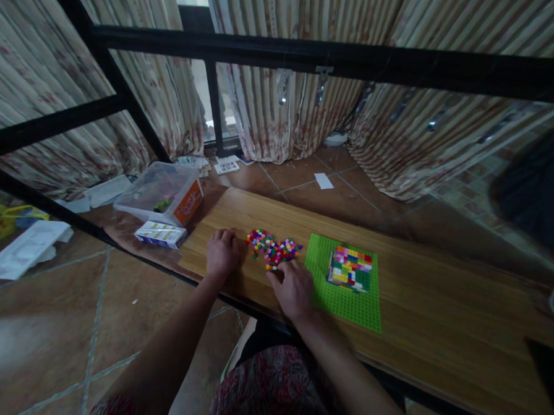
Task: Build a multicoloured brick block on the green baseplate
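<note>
My left hand (222, 252) rests on the wooden tabletop, left of a loose pile of small coloured toy bricks (281, 251). Its fingers are curled in, and whatever they may hold is hidden. At the pile's near edge is my right hand (295, 289), thumb and forefinger slightly apart beside the closest bricks; no brick shows clearly between them. To its right lies a green studded baseplate (341, 307). On that baseplate stands a blocky build of multicoloured bricks (350, 268), several layers high.
A clear plastic bin (148, 191) with an orange label and a small white-and-purple box (160, 233) stand past the table's left end. Black metal bars (285, 50) run across in front of striped curtains (263, 120). A white paper (323, 181) lies on the tiled floor.
</note>
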The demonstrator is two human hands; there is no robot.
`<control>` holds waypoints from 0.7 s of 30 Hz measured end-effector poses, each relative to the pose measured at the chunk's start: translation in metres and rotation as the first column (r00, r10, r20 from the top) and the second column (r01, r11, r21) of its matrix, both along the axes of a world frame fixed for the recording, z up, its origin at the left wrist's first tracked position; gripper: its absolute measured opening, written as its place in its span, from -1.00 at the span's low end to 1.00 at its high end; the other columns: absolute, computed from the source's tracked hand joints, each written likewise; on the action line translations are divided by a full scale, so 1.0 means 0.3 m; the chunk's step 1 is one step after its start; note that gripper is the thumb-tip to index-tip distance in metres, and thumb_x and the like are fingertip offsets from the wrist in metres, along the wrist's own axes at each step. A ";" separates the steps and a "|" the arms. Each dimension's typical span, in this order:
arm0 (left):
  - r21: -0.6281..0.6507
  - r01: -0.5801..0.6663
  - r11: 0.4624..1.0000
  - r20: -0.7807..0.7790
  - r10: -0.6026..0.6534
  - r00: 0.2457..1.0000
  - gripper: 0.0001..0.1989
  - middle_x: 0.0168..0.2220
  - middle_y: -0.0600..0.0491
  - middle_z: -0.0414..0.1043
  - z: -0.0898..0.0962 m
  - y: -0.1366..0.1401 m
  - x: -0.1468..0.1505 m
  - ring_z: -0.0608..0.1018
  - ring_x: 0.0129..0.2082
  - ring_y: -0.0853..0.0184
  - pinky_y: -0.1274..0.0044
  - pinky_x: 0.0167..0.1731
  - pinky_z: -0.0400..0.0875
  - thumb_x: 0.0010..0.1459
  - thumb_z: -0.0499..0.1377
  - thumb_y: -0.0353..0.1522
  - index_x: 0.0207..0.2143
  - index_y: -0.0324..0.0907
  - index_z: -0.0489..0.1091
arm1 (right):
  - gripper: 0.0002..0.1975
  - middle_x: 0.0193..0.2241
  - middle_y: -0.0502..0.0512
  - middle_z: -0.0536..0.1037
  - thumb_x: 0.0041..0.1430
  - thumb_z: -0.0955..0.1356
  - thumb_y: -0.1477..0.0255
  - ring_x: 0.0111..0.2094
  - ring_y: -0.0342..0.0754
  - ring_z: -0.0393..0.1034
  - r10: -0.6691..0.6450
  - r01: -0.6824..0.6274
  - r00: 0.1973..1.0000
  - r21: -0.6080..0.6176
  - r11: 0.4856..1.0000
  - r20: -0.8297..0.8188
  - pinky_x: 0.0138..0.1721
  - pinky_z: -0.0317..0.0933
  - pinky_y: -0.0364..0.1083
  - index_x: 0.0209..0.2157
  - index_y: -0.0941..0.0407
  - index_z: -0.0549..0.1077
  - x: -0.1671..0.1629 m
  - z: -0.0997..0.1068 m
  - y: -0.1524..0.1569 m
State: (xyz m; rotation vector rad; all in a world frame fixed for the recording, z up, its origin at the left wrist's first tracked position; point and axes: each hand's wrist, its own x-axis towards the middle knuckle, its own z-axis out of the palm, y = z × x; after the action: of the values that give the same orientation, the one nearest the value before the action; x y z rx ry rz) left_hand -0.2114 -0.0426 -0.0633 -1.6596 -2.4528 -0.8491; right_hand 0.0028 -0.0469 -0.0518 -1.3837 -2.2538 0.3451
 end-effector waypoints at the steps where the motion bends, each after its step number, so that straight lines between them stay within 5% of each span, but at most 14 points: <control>1: 0.000 -0.002 1.000 -0.002 0.002 1.000 -0.75 -0.19 -0.12 0.44 0.000 0.000 0.000 0.45 -0.12 0.14 0.32 -0.05 0.33 0.19 0.00 -0.39 -0.20 -0.21 0.45 | -0.85 -0.35 0.16 0.49 0.18 0.37 0.29 -0.25 0.10 0.35 -0.006 0.006 1.000 0.005 1.000 0.017 -0.23 0.17 0.02 -0.39 0.07 0.45 -0.007 0.000 -0.001; 6: 0.005 0.004 1.000 -0.006 -0.004 1.000 -0.75 -0.19 -0.11 0.44 -0.003 0.000 -0.005 0.45 -0.12 0.14 0.32 -0.04 0.33 0.19 0.00 -0.38 -0.19 -0.20 0.45 | -0.89 -0.35 0.15 0.50 0.22 0.34 0.38 -0.24 0.09 0.35 0.001 -0.002 1.000 0.012 1.000 0.006 -0.21 0.18 0.01 -0.39 0.06 0.44 -0.007 0.000 -0.009; 12: 0.010 0.007 1.000 -0.014 -0.007 1.000 -0.75 -0.18 -0.11 0.44 -0.014 0.001 -0.020 0.46 -0.13 0.14 0.33 -0.07 0.34 0.18 0.01 -0.35 -0.21 -0.19 0.45 | -0.88 -0.40 0.07 0.52 0.24 0.28 0.42 -0.33 -0.02 0.41 0.028 -0.061 0.946 -0.093 0.994 -0.322 -0.25 0.27 -0.06 -0.35 0.06 0.45 0.089 0.074 -0.029; 21: 0.003 0.010 1.000 -0.065 -0.010 0.998 -0.74 -0.20 -0.10 0.45 -0.011 0.006 -0.031 0.45 -0.14 0.13 0.33 -0.07 0.33 0.19 -0.01 -0.32 -0.23 -0.18 0.45 | -0.76 -0.19 0.12 0.61 0.17 0.33 0.26 -0.19 0.05 0.51 -0.302 0.177 0.744 -0.260 0.949 -0.596 -0.12 0.37 0.04 -0.17 0.03 0.52 0.389 0.114 -0.015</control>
State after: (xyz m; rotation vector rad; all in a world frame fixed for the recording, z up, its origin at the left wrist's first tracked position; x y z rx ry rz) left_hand -0.2208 -0.0408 -0.0665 -1.6724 -2.4011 -0.7873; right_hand 0.1195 -0.0514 -0.0177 -1.3636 -1.4949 0.8161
